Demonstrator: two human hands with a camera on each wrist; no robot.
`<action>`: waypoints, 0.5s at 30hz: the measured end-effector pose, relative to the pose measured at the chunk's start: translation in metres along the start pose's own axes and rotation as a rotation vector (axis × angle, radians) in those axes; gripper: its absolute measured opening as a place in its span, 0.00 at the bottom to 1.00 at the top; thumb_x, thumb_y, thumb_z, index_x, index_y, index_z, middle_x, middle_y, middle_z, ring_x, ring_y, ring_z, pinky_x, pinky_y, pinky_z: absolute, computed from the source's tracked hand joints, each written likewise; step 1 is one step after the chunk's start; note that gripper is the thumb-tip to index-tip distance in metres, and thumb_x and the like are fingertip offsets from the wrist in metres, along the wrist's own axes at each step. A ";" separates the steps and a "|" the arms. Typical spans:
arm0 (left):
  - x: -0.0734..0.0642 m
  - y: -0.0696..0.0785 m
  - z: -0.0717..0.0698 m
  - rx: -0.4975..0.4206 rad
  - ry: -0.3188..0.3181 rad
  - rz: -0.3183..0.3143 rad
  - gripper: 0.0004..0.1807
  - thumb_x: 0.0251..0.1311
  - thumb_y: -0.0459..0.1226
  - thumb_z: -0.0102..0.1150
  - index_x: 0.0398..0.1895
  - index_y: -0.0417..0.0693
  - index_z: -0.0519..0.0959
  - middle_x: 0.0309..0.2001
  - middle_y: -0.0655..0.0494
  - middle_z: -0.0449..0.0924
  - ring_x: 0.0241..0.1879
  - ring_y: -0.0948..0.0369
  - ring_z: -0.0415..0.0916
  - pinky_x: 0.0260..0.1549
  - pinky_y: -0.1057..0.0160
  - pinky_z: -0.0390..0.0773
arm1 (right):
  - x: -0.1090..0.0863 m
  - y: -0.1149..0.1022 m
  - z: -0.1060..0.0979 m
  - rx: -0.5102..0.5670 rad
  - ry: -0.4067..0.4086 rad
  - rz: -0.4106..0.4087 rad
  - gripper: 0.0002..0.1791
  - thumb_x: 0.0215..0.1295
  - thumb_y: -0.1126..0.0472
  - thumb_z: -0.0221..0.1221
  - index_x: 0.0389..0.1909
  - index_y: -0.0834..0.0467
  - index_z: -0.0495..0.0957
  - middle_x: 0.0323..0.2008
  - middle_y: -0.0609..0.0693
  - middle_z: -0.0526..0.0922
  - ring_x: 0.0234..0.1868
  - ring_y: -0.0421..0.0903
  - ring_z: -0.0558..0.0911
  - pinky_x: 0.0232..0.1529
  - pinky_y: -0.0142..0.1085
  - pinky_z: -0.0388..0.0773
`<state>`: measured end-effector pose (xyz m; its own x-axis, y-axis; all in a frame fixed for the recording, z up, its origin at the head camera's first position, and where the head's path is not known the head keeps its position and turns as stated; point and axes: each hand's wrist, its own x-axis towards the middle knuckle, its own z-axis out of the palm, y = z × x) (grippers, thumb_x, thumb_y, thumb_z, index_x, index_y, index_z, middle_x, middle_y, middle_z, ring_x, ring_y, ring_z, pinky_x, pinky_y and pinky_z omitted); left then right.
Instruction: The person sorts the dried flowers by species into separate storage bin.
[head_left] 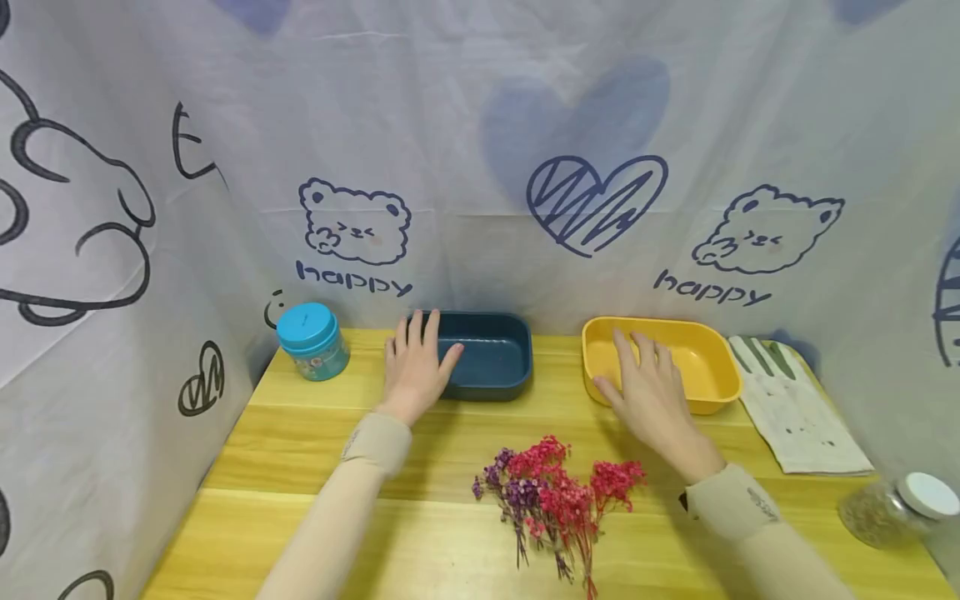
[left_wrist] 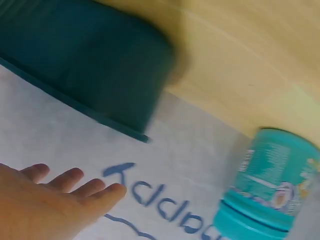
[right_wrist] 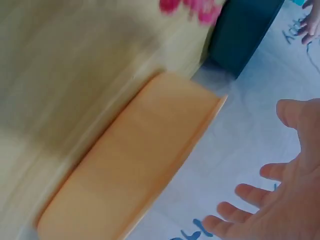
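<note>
In the head view my left hand (head_left: 414, 367) hovers over the left end of a dark blue rectangular container (head_left: 486, 392), its fingers spread. The left wrist view shows that hand (left_wrist: 65, 200) apart from the container's rim (left_wrist: 100, 120). Over the yellow rectangular container (head_left: 705, 375) is my right hand (head_left: 648, 396), fingers extended and holding nothing. In the right wrist view a gap separates the right hand (right_wrist: 280, 195) from the yellow container's side (right_wrist: 130, 150). Red and purple dried flowers (head_left: 558, 492) lie on the table between my forearms.
A blue lidded jar (head_left: 311, 342) stands at the back left of the wooden table (head_left: 247, 492). Right of the yellow container lies a folded white cloth (head_left: 802, 417) with green marks. A clear jar with a white lid (head_left: 892, 508) lies near the right edge. Printed curtains (head_left: 465, 150) enclose the table.
</note>
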<state>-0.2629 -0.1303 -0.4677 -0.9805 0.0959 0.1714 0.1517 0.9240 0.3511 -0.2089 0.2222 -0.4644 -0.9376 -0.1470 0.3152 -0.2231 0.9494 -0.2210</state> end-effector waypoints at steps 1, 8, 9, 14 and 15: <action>-0.001 -0.004 -0.002 -0.013 0.008 -0.016 0.43 0.79 0.61 0.45 0.86 0.51 0.49 0.85 0.39 0.49 0.84 0.37 0.45 0.81 0.30 0.53 | -0.004 -0.002 -0.001 0.004 -0.009 0.004 0.44 0.74 0.45 0.63 0.81 0.62 0.57 0.74 0.72 0.64 0.70 0.75 0.65 0.64 0.72 0.71; -0.001 -0.035 -0.007 -0.108 0.037 -0.133 0.42 0.73 0.44 0.60 0.83 0.42 0.54 0.78 0.35 0.59 0.75 0.35 0.60 0.74 0.36 0.68 | -0.031 -0.006 0.001 0.000 -0.045 -0.013 0.41 0.74 0.46 0.63 0.79 0.60 0.61 0.71 0.73 0.68 0.66 0.75 0.70 0.62 0.70 0.73; -0.001 -0.038 -0.007 -0.120 0.029 -0.154 0.42 0.72 0.43 0.60 0.83 0.41 0.54 0.77 0.34 0.59 0.74 0.35 0.61 0.74 0.37 0.69 | -0.035 -0.006 0.002 -0.002 -0.045 -0.017 0.41 0.74 0.46 0.63 0.79 0.61 0.61 0.70 0.73 0.68 0.66 0.75 0.70 0.62 0.70 0.73; -0.001 -0.054 -0.005 -0.196 -0.042 -0.244 0.41 0.73 0.43 0.57 0.82 0.35 0.54 0.76 0.31 0.60 0.74 0.34 0.64 0.75 0.37 0.69 | -0.053 -0.005 0.007 -0.024 -0.064 -0.024 0.40 0.73 0.44 0.64 0.77 0.61 0.64 0.69 0.73 0.69 0.65 0.75 0.72 0.62 0.69 0.74; 0.000 -0.057 -0.004 -0.218 -0.061 -0.261 0.41 0.73 0.43 0.56 0.82 0.34 0.54 0.76 0.30 0.60 0.74 0.34 0.63 0.76 0.37 0.68 | -0.057 -0.005 0.009 -0.030 -0.071 -0.024 0.40 0.73 0.44 0.63 0.77 0.61 0.64 0.69 0.73 0.70 0.65 0.75 0.72 0.62 0.69 0.75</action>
<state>-0.2705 -0.1843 -0.4838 -0.9944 -0.1052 -0.0032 -0.0886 0.8202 0.5652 -0.1570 0.2233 -0.4890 -0.9488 -0.1882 0.2535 -0.2387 0.9531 -0.1859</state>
